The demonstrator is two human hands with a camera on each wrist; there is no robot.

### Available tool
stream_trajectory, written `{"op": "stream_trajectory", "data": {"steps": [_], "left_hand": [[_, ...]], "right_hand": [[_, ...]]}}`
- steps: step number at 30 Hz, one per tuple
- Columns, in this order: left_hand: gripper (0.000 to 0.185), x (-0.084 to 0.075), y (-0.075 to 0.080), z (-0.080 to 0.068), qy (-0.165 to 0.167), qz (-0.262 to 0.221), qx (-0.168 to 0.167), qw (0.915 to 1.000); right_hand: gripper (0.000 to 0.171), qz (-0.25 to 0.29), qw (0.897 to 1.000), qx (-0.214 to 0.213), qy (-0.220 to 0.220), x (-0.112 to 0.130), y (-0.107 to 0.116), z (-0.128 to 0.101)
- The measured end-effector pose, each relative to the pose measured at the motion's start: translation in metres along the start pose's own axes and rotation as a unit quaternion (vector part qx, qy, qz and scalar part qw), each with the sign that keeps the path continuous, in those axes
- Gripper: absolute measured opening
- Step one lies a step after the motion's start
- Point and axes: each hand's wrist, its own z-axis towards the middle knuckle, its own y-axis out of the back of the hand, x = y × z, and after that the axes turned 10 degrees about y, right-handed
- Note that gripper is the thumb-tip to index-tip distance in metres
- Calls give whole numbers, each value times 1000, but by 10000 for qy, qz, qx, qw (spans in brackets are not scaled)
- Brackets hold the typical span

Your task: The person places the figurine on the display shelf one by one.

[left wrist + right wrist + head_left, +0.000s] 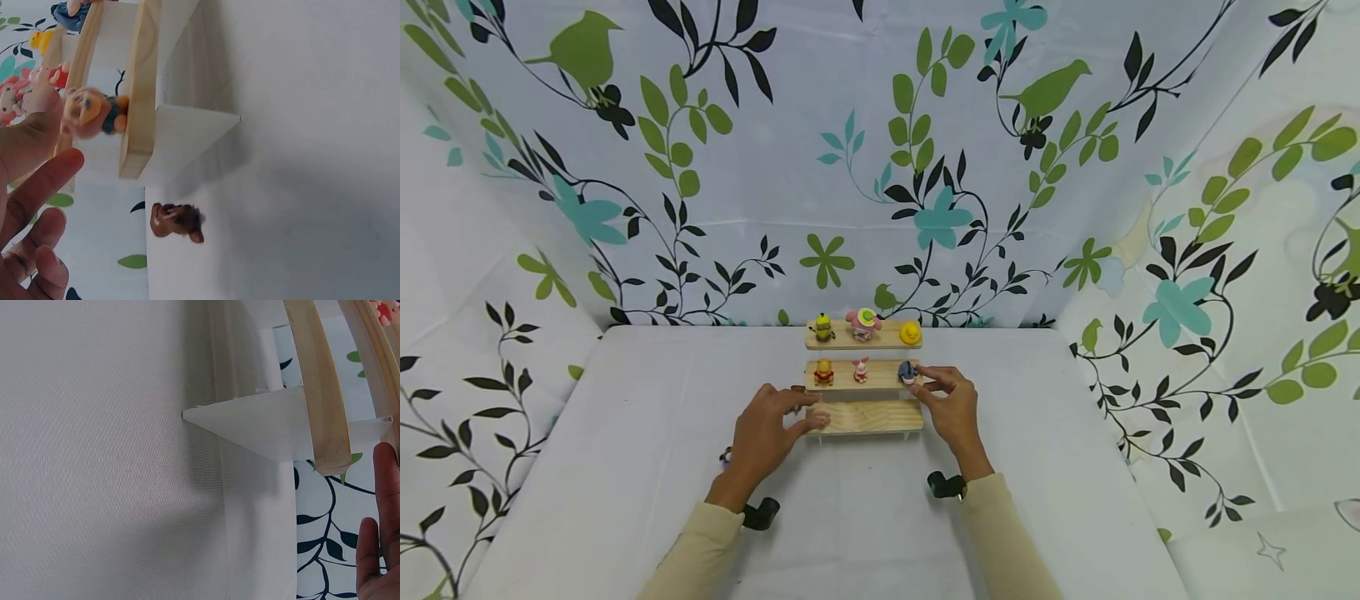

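A three-step wooden stand (868,417) sits mid-table. Its top step carries a yellow goggle figure (823,327), a pink figure (864,323) and a yellow duck (910,333). The middle step bears a yellow bear (823,372), a pink piglet (861,370) and a blue figure (907,372). My right hand (925,385) pinches that blue figure at the step's right end. My left hand (808,412) rests at the lowest step's left end, fingers (37,181) straight. They touch a small tan figure (94,112) standing on the plank (140,94); the head view hides it.
A small brown dog figure (175,220) lies on the white table just left of the stand, by my left wrist. Leaf-patterned cloth walls close in the back and both sides. The stand's white side panel (262,425) and lowest plank (315,381) fill the right wrist view.
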Motion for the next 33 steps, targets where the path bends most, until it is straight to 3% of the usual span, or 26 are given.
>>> {"op": "stream_trajectory", "data": {"steps": [22,26,33], "left_hand": [[24,55,67,-18,835,226,-525,9949],[26,63,74,-24,995,269,-278,9943],[33,76,76,-34,1343,438,588,9882]], "right_hand": [[35,110,9999,-11,83,-4,-1,1],[35,118,9998,-13,132,-3,-1,1],[36,78,9998,-39,182,-4,-2,1]]}}
